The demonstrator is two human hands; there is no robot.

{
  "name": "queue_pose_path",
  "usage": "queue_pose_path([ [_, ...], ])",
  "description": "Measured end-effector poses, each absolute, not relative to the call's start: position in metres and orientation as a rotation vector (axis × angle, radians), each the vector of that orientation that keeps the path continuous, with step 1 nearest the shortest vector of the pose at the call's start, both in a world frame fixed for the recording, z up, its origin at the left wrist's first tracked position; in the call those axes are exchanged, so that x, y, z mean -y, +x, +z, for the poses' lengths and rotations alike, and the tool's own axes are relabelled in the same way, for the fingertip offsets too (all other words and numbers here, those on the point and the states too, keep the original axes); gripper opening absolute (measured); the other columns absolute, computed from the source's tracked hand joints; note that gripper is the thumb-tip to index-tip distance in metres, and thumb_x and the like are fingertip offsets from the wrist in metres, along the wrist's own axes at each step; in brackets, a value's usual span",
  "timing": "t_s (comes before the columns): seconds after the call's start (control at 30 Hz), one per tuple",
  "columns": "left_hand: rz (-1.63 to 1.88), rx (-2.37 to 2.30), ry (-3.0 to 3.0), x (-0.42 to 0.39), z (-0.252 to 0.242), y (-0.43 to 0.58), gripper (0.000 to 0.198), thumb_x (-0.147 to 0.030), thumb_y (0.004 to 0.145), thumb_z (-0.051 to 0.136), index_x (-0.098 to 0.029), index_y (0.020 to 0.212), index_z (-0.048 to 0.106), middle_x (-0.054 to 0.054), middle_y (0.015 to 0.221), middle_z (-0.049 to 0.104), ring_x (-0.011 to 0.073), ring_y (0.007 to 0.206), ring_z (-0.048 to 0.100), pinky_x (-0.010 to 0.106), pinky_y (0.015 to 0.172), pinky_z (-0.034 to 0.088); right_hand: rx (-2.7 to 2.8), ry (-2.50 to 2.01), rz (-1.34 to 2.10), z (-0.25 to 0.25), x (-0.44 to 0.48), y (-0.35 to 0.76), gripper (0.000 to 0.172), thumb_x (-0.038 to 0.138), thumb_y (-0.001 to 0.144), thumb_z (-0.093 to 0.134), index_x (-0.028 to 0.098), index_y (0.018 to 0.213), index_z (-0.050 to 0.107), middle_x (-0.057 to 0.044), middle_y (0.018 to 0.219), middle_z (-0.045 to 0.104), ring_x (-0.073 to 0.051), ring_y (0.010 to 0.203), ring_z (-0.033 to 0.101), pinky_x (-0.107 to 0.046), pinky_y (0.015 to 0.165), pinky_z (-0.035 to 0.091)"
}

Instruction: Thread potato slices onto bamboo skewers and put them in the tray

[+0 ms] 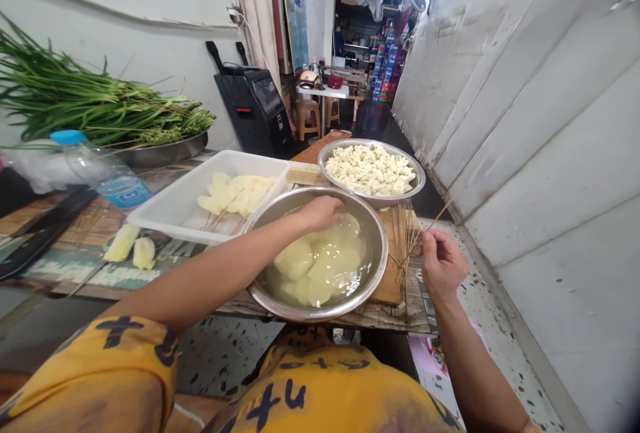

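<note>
My left hand (323,213) reaches over a metal bowl (383,253) of water, its fingertips hidden at the far side. Pale yellow potato slices (325,263) lie in the water. To the right, my right hand (444,261) is closed on a thin wooden skewer (443,210) that slants up and right. More skewers (401,240) lie in a loose bundle on a wooden board just left of that hand. Beyond my left forearm, a white plastic tray (170,210) holds flat slices (240,193) with skewers in them.
Behind the bowl stands a metal basin (423,180) of cauliflower pieces. At the left are a water bottle (103,170), two cut vegetable pieces (123,243), a black-handled knife (35,240) and a bowl of long green vegetables (100,103). A white wall (550,153) runs along the right.
</note>
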State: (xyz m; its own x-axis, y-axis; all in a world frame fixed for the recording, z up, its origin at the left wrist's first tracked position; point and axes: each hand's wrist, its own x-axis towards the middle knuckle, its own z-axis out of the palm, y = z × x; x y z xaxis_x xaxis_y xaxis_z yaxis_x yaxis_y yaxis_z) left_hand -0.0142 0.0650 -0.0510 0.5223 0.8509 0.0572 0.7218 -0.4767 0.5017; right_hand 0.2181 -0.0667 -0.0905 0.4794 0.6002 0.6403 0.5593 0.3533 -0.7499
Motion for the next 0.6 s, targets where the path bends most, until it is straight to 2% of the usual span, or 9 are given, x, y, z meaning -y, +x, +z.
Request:
queue_pose_path([
  [0.17,0.332,-1.255,2.27,-0.051,-0.067,0.005,0.047,-0.029,0.067,0.065,-0.015,0.111,0.058,0.011,0.107,0.064,0.025,0.096,0.058,0.031,0.081,0.043,1.119,-1.277,-0.008,-0.087,0.072,0.204,0.019,0.031,0.084,0.059,0.014,0.085,0.065,0.001,0.058,0.057,-0.012,0.048,0.052,-0.027,0.052,0.045],
  [0.33,0.295,-1.075,2.269,-0.046,-0.057,0.006,0.015,-0.028,0.067,0.063,-0.017,0.078,0.066,0.003,0.079,0.066,0.02,0.08,0.058,0.031,0.077,0.041,1.185,-1.313,0.039,-0.068,0.098,0.198,0.015,0.03,0.083,0.06,0.016,0.081,0.063,-0.001,0.065,0.059,-0.014,0.058,0.056,-0.028,0.059,0.047],
  [0.4,0.468,-0.998,2.127,-0.05,-0.047,0.0,0.016,-0.029,0.066,0.065,-0.016,0.075,0.064,0.002,0.074,0.065,0.0168,0.073,0.057,0.028,0.071,0.043,1.22,-1.311,0.25,-0.055,0.111,0.198,0.015,0.031,0.085,0.058,0.017,0.081,0.061,0.001,0.063,0.058,-0.013,0.056,0.056,-0.026,0.057,0.046],
  [0.43,0.568,-0.958,2.001,-0.053,-0.042,-0.002,0.018,-0.029,0.066,0.066,-0.015,0.076,0.064,0.002,0.074,0.065,0.0157,0.071,0.057,0.027,0.068,0.043,1.239,-1.305,0.436,-0.051,0.116,0.197,0.016,0.032,0.086,0.056,0.018,0.082,0.06,0.002,0.06,0.056,-0.011,0.049,0.053,-0.023,0.05,0.044],
  [0.5,0.725,-0.929,1.697,-0.056,-0.033,-0.007,0.021,-0.028,0.065,0.068,-0.013,0.077,0.063,0.004,0.075,0.066,0.0139,0.068,0.058,0.026,0.065,0.044,1.244,-1.28,0.826,-0.046,0.122,0.193,0.019,0.037,0.088,0.053,0.019,0.089,0.058,0.006,0.052,0.049,-0.007,0.036,0.04,-0.019,0.036,0.031],
  [0.6,0.857,-1.04,1.362,-0.057,-0.026,-0.011,0.021,-0.025,0.062,0.071,-0.011,0.076,0.064,0.004,0.071,0.065,0.0107,0.062,0.057,0.024,0.062,0.045,1.237,-1.284,1.154,-0.053,0.121,0.181,0.026,0.041,0.088,0.052,0.017,0.096,0.057,0.01,0.045,0.034,-0.005,0.034,0.026,-0.017,0.034,0.018],
])
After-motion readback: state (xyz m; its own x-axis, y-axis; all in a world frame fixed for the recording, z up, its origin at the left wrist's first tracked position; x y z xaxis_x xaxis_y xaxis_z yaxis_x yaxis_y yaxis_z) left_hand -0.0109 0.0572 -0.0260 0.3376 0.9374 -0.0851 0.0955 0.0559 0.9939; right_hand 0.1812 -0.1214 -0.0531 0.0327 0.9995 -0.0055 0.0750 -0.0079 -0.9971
